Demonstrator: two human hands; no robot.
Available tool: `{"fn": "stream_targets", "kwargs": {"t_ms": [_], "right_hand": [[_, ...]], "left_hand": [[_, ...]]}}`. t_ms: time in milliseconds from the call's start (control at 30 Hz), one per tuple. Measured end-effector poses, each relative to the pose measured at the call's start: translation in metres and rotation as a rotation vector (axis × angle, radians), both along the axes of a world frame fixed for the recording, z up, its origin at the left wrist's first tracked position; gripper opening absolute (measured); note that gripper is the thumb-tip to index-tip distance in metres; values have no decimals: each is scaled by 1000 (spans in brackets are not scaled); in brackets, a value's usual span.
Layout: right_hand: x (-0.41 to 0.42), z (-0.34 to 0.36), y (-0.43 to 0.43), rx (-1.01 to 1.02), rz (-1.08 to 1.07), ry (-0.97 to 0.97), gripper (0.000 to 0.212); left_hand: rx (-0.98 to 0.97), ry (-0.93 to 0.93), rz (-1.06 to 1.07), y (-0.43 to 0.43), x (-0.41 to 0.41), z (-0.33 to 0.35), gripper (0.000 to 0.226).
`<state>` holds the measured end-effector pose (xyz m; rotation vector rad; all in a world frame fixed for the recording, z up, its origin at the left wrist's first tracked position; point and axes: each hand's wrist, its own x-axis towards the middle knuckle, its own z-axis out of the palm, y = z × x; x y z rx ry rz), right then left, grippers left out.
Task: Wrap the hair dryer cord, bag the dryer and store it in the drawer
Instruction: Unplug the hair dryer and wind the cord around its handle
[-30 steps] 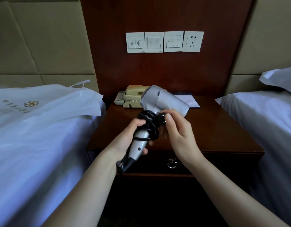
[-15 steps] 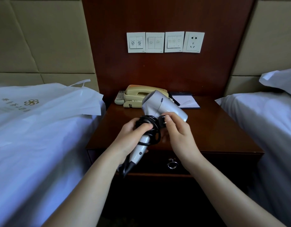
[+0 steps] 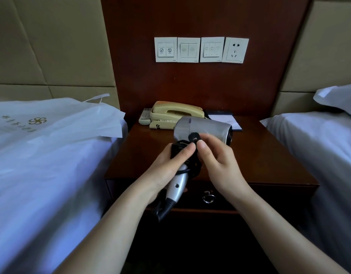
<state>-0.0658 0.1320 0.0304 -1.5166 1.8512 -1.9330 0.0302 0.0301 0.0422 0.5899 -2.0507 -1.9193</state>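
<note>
A dark red-brown wood panel (image 3: 190,84) covers the far wall, carrying three white switch plates (image 3: 188,49) and a wall socket (image 3: 235,50) at the row's right end. Beige padded wall panels (image 3: 52,46) flank it. A glossy dark nightstand (image 3: 269,155) stands between the white-sheeted left bed (image 3: 42,184) and right bed (image 3: 313,145), the latter bearing a pillow (image 3: 340,97). A cream telephone (image 3: 170,113), remote control (image 3: 145,118) and notepad (image 3: 230,121) sit at the nightstand's far edge.

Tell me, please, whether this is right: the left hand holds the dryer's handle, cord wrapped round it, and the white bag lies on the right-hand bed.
No: the head view shows the white bag on the left-hand bed. The left hand does hold the dryer's handle, cord wrapped round it.
</note>
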Motion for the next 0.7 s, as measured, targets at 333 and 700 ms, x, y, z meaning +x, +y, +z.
{"fn": "stream_targets", "kwargs": {"t_ms": [333, 700], "right_hand": [[-6, 1, -1, 110, -147, 90, 35], [-1, 11, 10, 264, -232, 235, 28]], "left_hand": [[395, 72, 118, 9, -10, -3, 32], [524, 89, 242, 9, -6, 5, 44]]}}
